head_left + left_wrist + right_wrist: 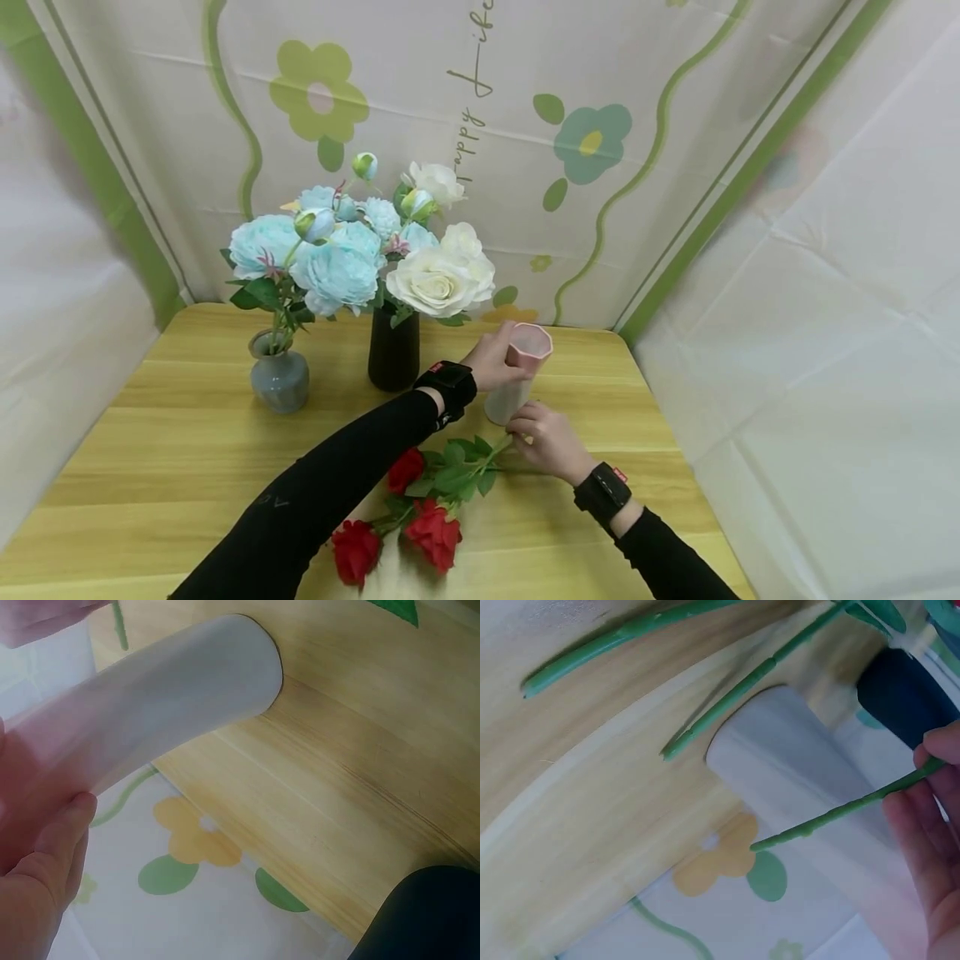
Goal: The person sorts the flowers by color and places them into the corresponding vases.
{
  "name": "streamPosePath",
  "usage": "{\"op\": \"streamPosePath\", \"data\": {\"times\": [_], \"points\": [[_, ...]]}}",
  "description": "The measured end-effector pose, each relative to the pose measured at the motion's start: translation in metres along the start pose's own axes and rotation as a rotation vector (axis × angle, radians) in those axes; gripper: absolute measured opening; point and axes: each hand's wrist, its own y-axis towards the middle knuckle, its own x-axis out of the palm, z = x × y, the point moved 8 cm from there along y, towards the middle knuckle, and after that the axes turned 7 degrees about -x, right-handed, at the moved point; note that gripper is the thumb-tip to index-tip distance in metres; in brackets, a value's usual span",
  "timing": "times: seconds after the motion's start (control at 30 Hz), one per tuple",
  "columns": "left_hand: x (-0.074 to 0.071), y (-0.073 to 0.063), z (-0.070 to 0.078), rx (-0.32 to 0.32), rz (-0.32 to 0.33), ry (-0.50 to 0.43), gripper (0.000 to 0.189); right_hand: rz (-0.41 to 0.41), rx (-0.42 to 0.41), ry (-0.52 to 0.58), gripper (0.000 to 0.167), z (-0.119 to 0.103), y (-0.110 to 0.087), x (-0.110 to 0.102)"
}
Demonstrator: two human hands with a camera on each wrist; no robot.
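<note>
My left hand (495, 358) grips a slim vase (507, 402), pink at the rim and white toward the base, near its top. In the left wrist view the vase's round base (251, 664) meets the wooden tabletop, and the thumb lies along the pink part. Beside the vase, my right hand (553, 446) pinches a green rose stem (825, 817) between thumb and fingers, its cut end pointing free. Three red roses, one of them a rose bloom (435, 533) at the front, lie with green leaves (457, 475) below the hands. Two more stems, including a thick stem (622, 634), rest on the table.
A grey-blue vase (280, 382) with light blue flowers (337, 267) stands at the left. Next to it, a black vase (393, 354) holds white roses (438, 283) and blue blooms. Behind the wooden table (187, 467) hangs a flower-printed cloth (420, 83); white sheets flank both sides.
</note>
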Motion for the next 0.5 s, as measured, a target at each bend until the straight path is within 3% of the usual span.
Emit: {"op": "streamPosePath", "data": {"times": [0.5], "points": [[0.001,-0.002,-0.006,-0.019,0.008,-0.083,0.076,0.031,-0.006,0.089,0.019,0.006,-0.013,-0.009]]}}
